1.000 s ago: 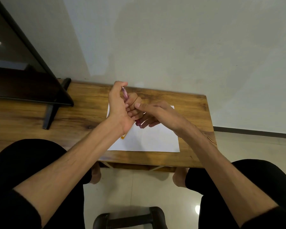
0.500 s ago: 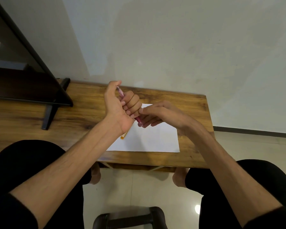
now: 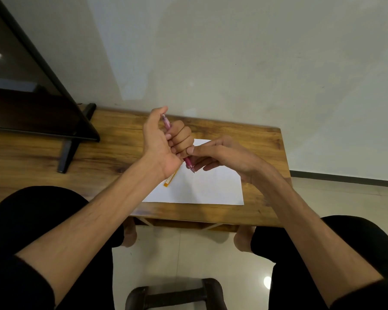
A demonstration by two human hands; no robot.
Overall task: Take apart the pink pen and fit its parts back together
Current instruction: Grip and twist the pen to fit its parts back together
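I hold the pink pen [image 3: 188, 162] tilted above the white paper [image 3: 202, 186]. My left hand [image 3: 164, 142] is wrapped around its barrel in a fist, with the thumb up by the clicker end. The pen's tip section sticks out below the fist and points down toward the paper. My right hand [image 3: 222, 156] pinches that tip section between thumb and fingers. The middle of the pen is hidden inside my left fist.
An orange pen [image 3: 170, 179] lies on the paper's left edge, partly under my left wrist. The paper rests on a wooden table [image 3: 262, 148] against a wall. A black monitor [image 3: 31, 104] on a stand occupies the table's left side. A dark stool [image 3: 173, 294] is between my knees.
My left hand has lifted slightly and turned, so more of the pen's tip end shows below the fist. My right hand's fingers have shifted along the tip section.
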